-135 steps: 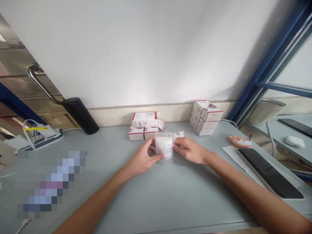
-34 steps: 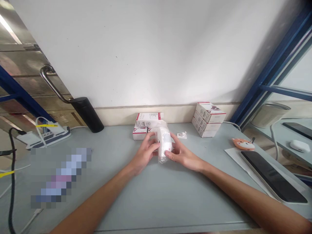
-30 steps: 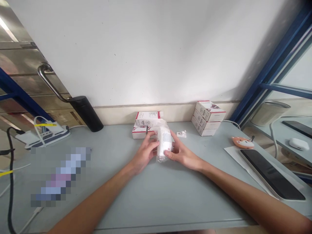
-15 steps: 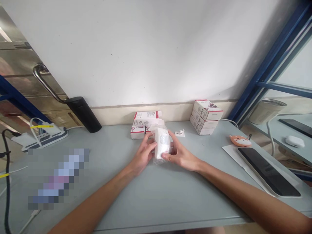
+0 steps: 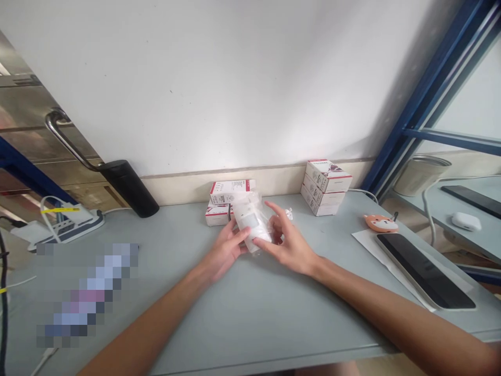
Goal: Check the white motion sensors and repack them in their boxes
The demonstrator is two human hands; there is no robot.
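While both hands (image 5: 291, 244) clench it, the bagged white device (image 5: 250, 223) tilts above the table (image 5: 250, 313).

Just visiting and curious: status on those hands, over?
Left hand and right hand both grip the bagged white device above the table. Small boxes just behind. Nothing between.
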